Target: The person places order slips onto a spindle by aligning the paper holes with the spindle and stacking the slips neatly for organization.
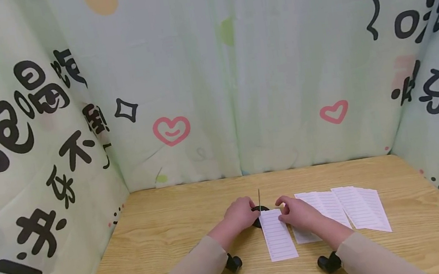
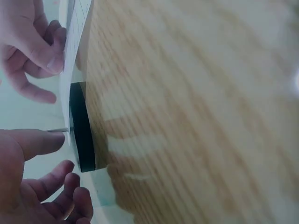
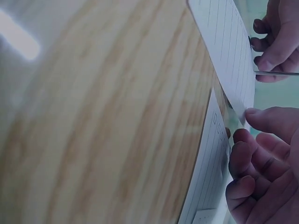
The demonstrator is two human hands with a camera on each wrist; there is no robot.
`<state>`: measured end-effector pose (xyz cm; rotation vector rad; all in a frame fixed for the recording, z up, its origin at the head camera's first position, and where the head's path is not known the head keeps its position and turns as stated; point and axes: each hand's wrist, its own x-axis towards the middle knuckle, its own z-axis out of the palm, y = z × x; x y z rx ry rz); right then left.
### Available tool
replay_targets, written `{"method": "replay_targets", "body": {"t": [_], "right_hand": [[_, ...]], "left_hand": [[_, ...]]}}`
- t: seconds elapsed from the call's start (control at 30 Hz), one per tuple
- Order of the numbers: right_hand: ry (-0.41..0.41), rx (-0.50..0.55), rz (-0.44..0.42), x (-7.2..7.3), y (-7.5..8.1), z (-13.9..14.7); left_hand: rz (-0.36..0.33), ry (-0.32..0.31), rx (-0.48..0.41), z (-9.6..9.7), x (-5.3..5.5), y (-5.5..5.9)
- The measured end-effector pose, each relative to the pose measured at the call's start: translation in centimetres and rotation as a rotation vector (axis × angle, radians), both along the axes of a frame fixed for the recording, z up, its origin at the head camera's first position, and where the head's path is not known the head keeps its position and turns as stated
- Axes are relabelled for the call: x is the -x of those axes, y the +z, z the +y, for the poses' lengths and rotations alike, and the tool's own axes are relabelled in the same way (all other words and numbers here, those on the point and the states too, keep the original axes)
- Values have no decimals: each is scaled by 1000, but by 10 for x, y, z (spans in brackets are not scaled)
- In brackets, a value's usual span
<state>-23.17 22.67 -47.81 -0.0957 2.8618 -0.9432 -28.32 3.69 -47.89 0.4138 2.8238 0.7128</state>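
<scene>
A bill spike stands on the table, its thin metal needle (image 1: 259, 199) upright on a round black base (image 2: 82, 126). A lined paper slip (image 1: 277, 236) reaches over the base, its top left corner close by the needle. My left hand (image 1: 240, 213) holds that corner between thumb and index finger, right beside the needle, and the index finger is mostly hidden in the left wrist view. At the slip's right edge, my right hand (image 1: 299, 212) pinches the paper, thumb (image 3: 261, 119) on top and the other fingers curled below.
More lined slips (image 1: 329, 201) lie overlapping to the right, partly under my right forearm. Another fanned group of slips (image 1: 362, 210) lies beyond them. A printed curtain (image 1: 237, 144) encloses the wooden table (image 1: 163, 219) at the back and sides.
</scene>
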Motion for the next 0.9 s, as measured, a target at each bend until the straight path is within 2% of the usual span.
{"method": "replay_targets", "body": {"t": [0.17,0.33,0.47,0.63,0.9], "right_hand": [[0,5,41,-2,0,9],[10,5,55,-5,2,25],[20,-4,46,-8,4,40],[22,-11,45,-12,8,59],[-11,-5,23,-20,12,88]], "left_hand": [[-38,-3,-38,-5,2,-3],[-62,-65,-56,-12,4,-6],[-56,-115,-25,-16,3,-8],[-68,-147,-3,-19,0,-6],[-60,-169,22,-23,-5,-2]]}}
